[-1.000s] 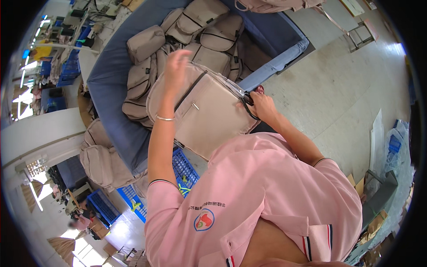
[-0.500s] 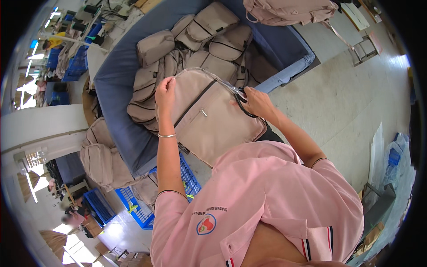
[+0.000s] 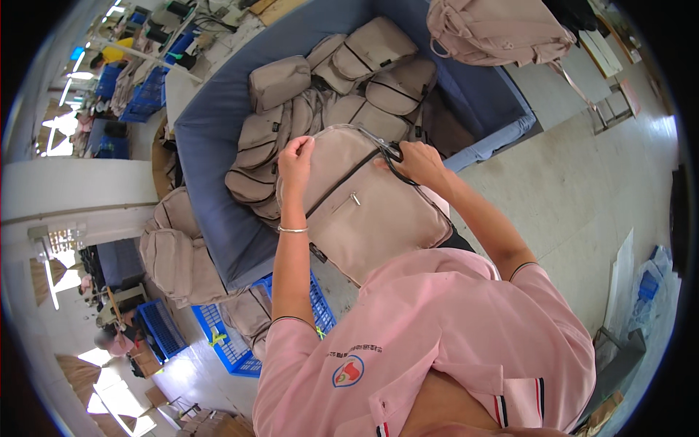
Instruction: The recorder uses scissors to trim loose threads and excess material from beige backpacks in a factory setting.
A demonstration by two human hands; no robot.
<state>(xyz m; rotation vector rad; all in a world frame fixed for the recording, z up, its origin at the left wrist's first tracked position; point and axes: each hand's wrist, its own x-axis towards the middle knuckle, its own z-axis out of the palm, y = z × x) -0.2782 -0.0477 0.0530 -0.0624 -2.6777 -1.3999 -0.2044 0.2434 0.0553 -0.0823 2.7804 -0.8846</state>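
A beige backpack point(image 3: 378, 211) is held up in front of my body, with a dark zipper line across it and a small metal zipper pull point(image 3: 354, 198). My left hand point(image 3: 296, 162) is closed in a pinch on its upper left edge. At the upper right edge, my right hand point(image 3: 421, 163) is closed around black-handled scissors point(image 3: 393, 159). Their metal blades point up and left along the backpack's top edge. My right fingers partly cover the handles.
Beyond the backpack stands a blue fabric-lined bin point(image 3: 211, 146) with several beige bags point(image 3: 280, 81) inside. A pink backpack point(image 3: 499, 33) is at the far right. To the left, more beige bags point(image 3: 175, 255) lie by a blue plastic crate point(image 3: 229, 342). Clear plastic wrapping point(image 3: 648, 288) is at right.
The whole view has shifted, so the bin, backpack and hands appear slightly farther right and lower. Both hands keep their hold; the scissors remain at the backpack's upper edge.
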